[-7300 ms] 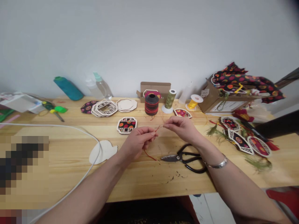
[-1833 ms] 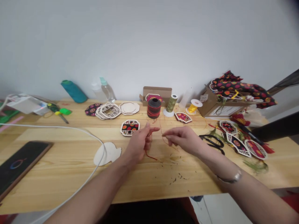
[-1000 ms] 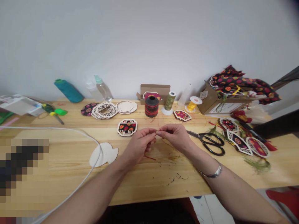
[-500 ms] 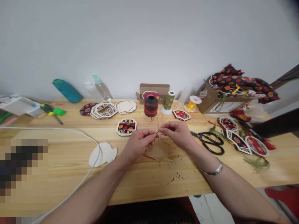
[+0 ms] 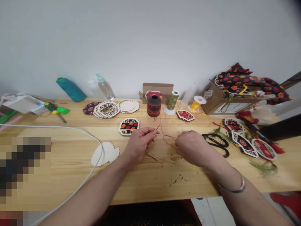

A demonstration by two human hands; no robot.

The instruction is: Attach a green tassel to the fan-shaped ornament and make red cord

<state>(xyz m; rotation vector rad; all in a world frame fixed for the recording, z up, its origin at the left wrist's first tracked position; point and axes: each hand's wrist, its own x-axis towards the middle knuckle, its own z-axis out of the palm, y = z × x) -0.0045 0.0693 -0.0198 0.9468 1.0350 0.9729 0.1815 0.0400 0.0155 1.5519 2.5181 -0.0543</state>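
My left hand (image 5: pixel 141 141) pinches a short red cord (image 5: pixel 151 155) between thumb and fingertips. One end of the cord pokes up past the fingers and the rest hangs to the wooden table. Curled with its back toward me, my right hand (image 5: pixel 194 147) has a thin red thread (image 5: pixel 167 136) running into its fingers, which are partly hidden. That thread goes back toward the black spool of red cord (image 5: pixel 154 108). Beside the right hand lie black-handled scissors (image 5: pixel 218 138), their blades covered by it. A fabric-backed lattice ornament (image 5: pixel 129 126) lies just beyond my left hand.
Along the wall stand a green thread spool (image 5: pixel 173 101), a yellow spool (image 5: pixel 195 106), bottles and a teal cone (image 5: pixel 70 89). Finished ornaments (image 5: pixel 244 144) and a cardboard box (image 5: pixel 218 102) are at right. A white cable (image 5: pixel 87 133) crosses the left side, near a white cutout (image 5: pixel 105 153).
My hands have come apart: the right moved right and down, over the scissors' blades, drawing the red thread along. The left stays nearly in place with the red cord.
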